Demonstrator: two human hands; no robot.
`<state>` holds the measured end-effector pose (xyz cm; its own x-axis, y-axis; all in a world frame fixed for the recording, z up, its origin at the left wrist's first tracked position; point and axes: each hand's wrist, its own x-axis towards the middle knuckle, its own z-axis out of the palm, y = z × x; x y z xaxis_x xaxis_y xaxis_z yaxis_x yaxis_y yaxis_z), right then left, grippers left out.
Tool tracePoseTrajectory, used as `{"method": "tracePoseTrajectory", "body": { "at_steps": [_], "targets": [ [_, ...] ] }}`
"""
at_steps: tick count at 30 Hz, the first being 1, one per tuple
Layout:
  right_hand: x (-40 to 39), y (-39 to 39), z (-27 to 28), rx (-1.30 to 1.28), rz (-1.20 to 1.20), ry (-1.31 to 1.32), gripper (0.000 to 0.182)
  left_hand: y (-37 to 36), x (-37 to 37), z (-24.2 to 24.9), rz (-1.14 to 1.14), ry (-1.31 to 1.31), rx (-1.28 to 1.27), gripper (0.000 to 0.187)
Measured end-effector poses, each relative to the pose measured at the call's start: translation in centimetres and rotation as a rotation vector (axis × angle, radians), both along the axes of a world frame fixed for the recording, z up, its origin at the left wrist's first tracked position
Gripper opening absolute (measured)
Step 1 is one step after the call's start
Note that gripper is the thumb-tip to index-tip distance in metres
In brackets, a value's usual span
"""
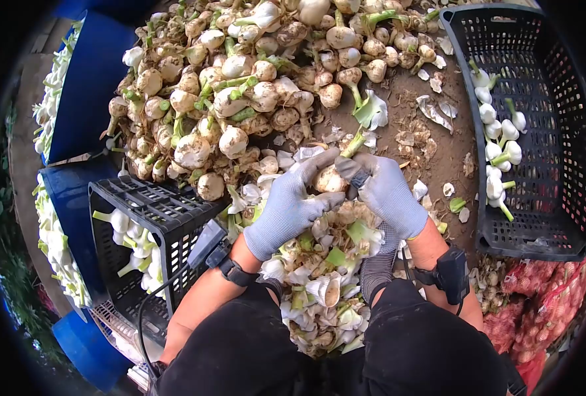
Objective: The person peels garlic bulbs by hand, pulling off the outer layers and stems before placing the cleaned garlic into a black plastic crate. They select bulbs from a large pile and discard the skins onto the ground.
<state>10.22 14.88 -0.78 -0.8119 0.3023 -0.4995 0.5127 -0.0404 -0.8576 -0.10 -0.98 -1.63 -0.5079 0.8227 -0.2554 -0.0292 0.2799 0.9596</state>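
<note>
Between my two gloved hands is a garlic bulb (330, 180) with a dirt-stained skin, its cut green stem pointing away from me. My left hand (296, 204) is closed around the bulb's left side. On the other side, my right hand (390, 193) has its fingers bent in against the bulb near the stem. Something dark grey shows at those fingertips; whether it is a small blade or soiled glove fabric, I cannot make out. Below both hands lies a heap of peeled garlic skins (326, 290), between my legs.
A large pile of unpeeled garlic (240, 86) spreads ahead. At right, a black crate (537, 241) holds several white bulbs, with red mesh sacks (544, 310) below it. At left stand another black crate (167, 208) with white bulbs and blue containers (85, 92) full of garlic.
</note>
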Motion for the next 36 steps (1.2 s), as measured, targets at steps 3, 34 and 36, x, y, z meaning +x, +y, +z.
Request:
{"method": "tracePoseTrajectory", "body": {
  "at_steps": [3,34,36],
  "targets": [
    [-0.3,-0.2,-0.9,0.206,0.047,0.134,0.040,-0.1,-0.8,0.4,-0.063,0.055,-0.049,0.067],
    [-0.1,-1.4,1.7,-0.146,-0.082,0.052,0.023,0.5,-2.5,1.9,0.045,0.636,0.148,0.035],
    [0.3,-1.4,1.7,-0.094,0.000,0.094,0.023,0.8,-2.3,2.7,0.107,0.203,0.011,0.033]
  ]
}}
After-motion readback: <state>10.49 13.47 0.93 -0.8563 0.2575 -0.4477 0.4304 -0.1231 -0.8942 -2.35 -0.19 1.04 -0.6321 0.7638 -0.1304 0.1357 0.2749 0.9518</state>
